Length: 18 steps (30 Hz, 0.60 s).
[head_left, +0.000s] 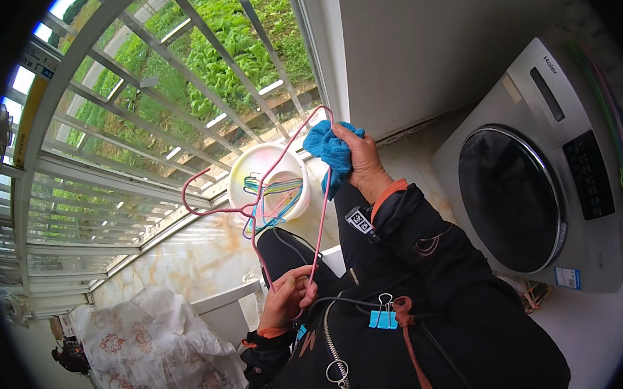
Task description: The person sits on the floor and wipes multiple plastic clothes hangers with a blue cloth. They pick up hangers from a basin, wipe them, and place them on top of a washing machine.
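A pink clothes hanger (273, 170) is held up before my body, its hook pointing left. My left hand (289, 290) grips the hanger's near corner, fingers around the shoulder and the straight bar. In my right hand (364, 157) is a bunched blue cloth (327, 144), which lies against the bar by the far corner. The cloth hides part of the bar, so whether it wraps fully around cannot be told. Below the hanger, a white bucket (305, 194) holds several coloured hangers (285, 186).
A Haier front-loading washing machine (540, 172) stands at right, with coloured hangers (614, 123) along its top. Barred windows (151, 91) run along the left. A flower-patterned cloth (160, 341) covers something at lower left. A dark cable (336, 300) crosses my jacket.
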Motion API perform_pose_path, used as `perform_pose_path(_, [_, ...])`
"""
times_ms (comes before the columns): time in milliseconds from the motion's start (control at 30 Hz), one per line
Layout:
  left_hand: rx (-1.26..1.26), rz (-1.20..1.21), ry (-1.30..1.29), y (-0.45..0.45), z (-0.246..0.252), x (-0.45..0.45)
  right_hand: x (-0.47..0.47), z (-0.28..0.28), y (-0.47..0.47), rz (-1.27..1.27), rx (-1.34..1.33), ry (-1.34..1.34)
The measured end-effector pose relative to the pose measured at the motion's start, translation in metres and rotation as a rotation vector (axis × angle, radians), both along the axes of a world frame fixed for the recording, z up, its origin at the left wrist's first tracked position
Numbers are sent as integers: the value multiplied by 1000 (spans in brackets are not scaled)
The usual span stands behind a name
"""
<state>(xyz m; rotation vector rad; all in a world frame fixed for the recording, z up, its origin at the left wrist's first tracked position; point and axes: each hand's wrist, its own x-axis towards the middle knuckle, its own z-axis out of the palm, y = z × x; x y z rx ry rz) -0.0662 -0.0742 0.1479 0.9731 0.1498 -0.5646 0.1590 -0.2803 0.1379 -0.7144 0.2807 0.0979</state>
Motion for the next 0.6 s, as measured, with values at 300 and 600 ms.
perform_pose_path(300, [101, -85, 9, 5, 10, -6, 14, -20, -39, 4, -600, -206])
perform_pose_path(600, [199, -113, 53, 9, 16, -9, 34, -5, -65, -425, -1027, -218])
